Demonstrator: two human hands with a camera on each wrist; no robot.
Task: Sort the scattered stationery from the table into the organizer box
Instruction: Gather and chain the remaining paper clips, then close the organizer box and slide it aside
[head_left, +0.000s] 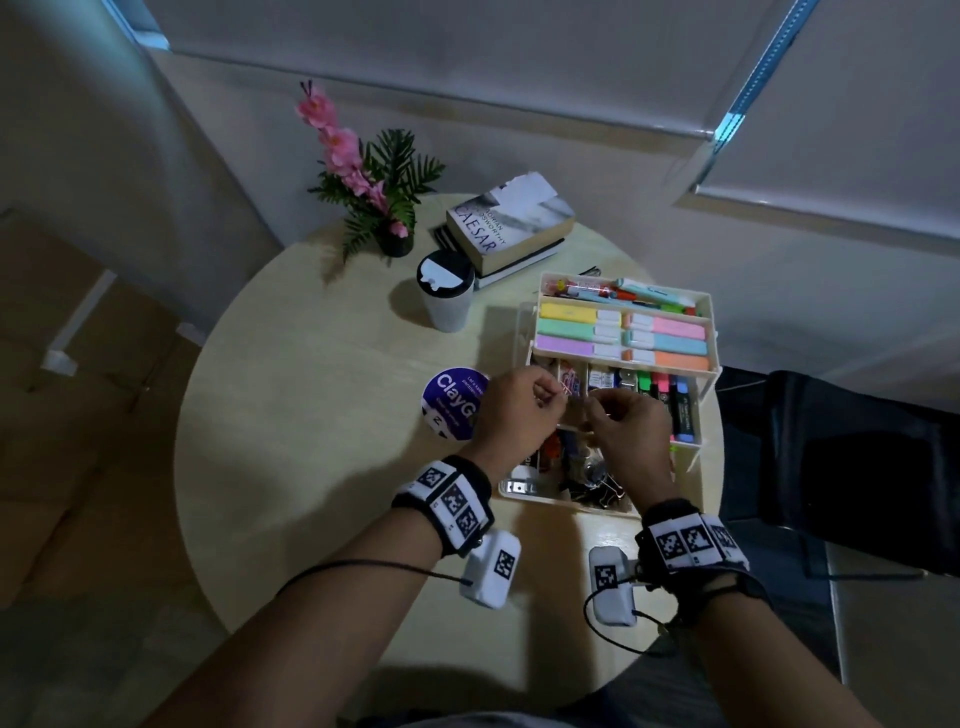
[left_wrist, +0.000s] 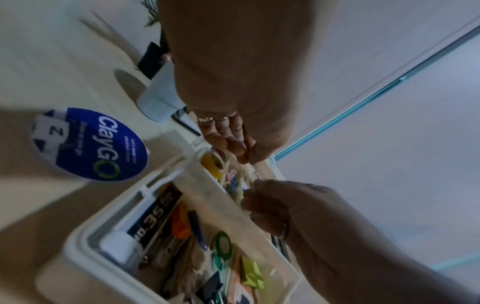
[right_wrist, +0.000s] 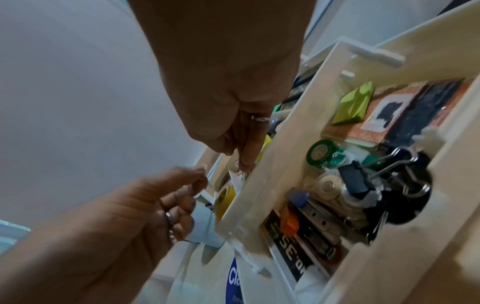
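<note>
The white tiered organizer box (head_left: 709, 312) stands open at the table's right. Its top trays hold pens and pastel highlighters (head_left: 571, 330), and the middle tray holds clips (head_left: 569, 382) and markers (head_left: 670, 397). Both hands hover close together over the clip compartments (left_wrist: 231, 179). My left hand (head_left: 548, 397) has curled fingers, with thumb and forefinger (right_wrist: 201, 176) pressed together on something too small to make out. My right hand (head_left: 595, 410) points its pinched fingertips (right_wrist: 244, 162) down into a compartment. The bottom section holds binder clips (right_wrist: 405, 164) and tape (right_wrist: 319, 152).
On the round pale table (head_left: 311, 415), a purple ClayGo disc (head_left: 449, 402) lies just left of the box. A lidded cup (head_left: 447, 291), stacked books (head_left: 511, 223) and a flower pot (head_left: 387, 208) stand at the back. A dark seat (head_left: 857, 467) is at the right.
</note>
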